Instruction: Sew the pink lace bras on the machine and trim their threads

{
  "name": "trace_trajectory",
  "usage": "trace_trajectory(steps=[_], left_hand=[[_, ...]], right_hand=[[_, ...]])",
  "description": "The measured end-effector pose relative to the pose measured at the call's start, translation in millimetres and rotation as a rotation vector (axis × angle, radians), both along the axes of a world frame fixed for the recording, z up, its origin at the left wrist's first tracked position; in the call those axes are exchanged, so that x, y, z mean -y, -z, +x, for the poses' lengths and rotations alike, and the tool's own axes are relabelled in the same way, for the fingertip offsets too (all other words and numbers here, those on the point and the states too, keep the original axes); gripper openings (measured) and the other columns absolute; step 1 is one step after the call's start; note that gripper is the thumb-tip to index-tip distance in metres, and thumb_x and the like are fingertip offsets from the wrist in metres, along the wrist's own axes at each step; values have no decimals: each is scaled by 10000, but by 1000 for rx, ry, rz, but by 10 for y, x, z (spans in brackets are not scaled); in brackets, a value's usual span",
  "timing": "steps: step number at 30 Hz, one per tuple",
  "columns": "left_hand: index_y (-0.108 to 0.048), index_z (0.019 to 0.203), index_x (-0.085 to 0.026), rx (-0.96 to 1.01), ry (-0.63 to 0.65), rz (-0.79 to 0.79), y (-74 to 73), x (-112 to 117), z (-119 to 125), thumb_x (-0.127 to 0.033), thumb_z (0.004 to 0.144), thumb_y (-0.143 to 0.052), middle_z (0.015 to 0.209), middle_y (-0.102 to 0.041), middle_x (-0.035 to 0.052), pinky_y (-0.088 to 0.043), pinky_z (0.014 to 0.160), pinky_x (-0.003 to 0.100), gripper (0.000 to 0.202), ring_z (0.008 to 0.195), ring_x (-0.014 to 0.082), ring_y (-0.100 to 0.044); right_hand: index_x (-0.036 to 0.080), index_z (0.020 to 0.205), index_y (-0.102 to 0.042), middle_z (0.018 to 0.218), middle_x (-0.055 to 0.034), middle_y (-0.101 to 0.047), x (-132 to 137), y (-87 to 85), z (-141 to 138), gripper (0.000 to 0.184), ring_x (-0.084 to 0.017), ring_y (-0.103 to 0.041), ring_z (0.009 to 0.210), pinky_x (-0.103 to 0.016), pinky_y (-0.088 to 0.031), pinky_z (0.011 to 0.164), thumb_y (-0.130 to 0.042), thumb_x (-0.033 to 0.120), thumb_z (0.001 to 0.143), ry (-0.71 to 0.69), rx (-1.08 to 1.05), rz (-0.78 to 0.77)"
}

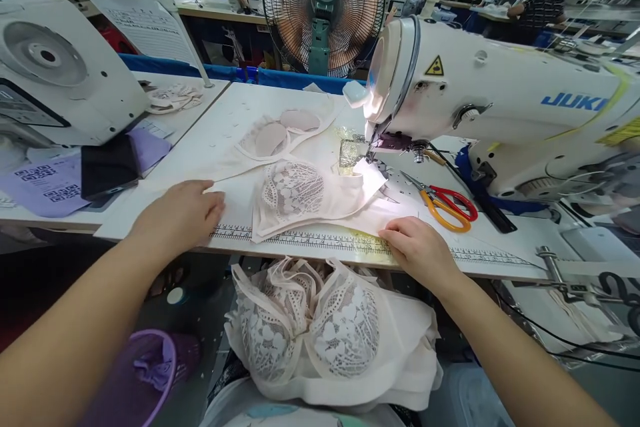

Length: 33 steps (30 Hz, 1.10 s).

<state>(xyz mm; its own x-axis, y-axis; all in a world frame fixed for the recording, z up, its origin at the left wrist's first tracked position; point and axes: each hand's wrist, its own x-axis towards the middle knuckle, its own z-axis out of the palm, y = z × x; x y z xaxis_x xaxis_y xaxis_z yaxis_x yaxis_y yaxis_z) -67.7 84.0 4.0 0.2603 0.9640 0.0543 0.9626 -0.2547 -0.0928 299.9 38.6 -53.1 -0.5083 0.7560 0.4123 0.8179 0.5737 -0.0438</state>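
A pale lace bra piece [300, 193] lies on the white sewing table [230, 120], its right edge under the needle of the white JUKI sewing machine [500, 100]. My left hand [180, 213] rests on the table at the piece's left strap end, fingers curled and pressed down on the fabric. My right hand [417, 247] sits at the table's front edge, fingers bent and pinching the lower right corner of the fabric. A second padded bra piece [277, 137] lies further back.
Orange-and-red scissors [447, 203] lie right of the needle. A pile of lace bras [325, 333] sits below the table edge on my lap. A purple basket [150, 373] is lower left. Another machine [60, 73], a phone [107, 167] and a fan [325, 7] stand behind.
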Motion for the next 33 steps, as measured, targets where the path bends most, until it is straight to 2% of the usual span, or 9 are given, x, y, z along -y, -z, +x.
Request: trace_trajectory(steps=[2,4,5,7,10,13,22,30,33], left_hand=[[-639,1040,-96,123,31,141,-89,181,183,-261,907,-313,1042,-656,134,-514,815,437,388,981,288,-607],[-656,1017,-153,271,393,127,-61,325,415,-251,912,-342,967,-687,78,-538,762,307,346,888,202,-638],[-647,1053,-163,297,552,83,-3,363,526,-220,911,-343,1036,-683,76,-534,784,277,340,925,184,-633],[-596,1154,-147,260,694,7,171,363,699,-151,893,-343,1189,-631,101,-519,851,281,364,1039,185,-596],[-544,1209,-95,210,609,16,426,253,796,-99,862,-348,1247,-578,144,-482,933,370,398,1138,230,-534],[-571,1164,-69,204,559,37,531,142,771,-112,881,-329,1232,-559,168,-444,974,419,375,1162,261,-504],[-603,1178,-170,212,597,17,466,115,670,-190,903,-347,1137,-558,153,-491,876,432,377,1056,267,-530],[-609,1185,-152,183,609,29,466,254,611,-211,913,-337,1118,-555,185,-487,859,481,388,1044,303,-516],[-608,1190,-155,159,599,35,451,247,625,-238,929,-312,1112,-556,183,-487,852,484,403,1041,307,-514]], right_hand=[[179,823,-683,837,-85,-674,-2,-1,-2,291,-216,-565,743,-307,-423,595,-406,126,896,-5,-6,2],[177,821,-683,841,-86,-676,-1,0,-3,288,-215,-564,732,-307,-427,588,-409,123,892,-14,-15,14],[173,820,-683,839,-88,-677,0,1,-3,287,-216,-563,726,-308,-430,582,-410,119,889,-20,-19,22],[167,820,-685,830,-92,-676,4,6,-3,285,-217,-560,715,-309,-434,573,-412,113,885,-26,-23,36],[171,827,-684,828,-87,-677,9,19,-3,278,-213,-561,713,-306,-443,575,-418,113,886,-24,-22,47],[179,829,-680,838,-77,-683,8,31,-2,269,-209,-569,723,-302,-454,588,-425,116,886,-16,-31,53],[174,903,-685,955,-83,-703,52,21,1,286,-229,-617,829,-344,-505,693,-409,100,888,-17,-35,7],[171,896,-681,1007,-102,-694,96,-59,-53,250,-268,-624,897,-402,-503,711,-432,169,896,34,-4,-49],[135,942,-671,1021,-119,-693,92,-131,-230,240,-261,-628,926,-405,-518,765,-441,191,901,-64,-69,-76]])
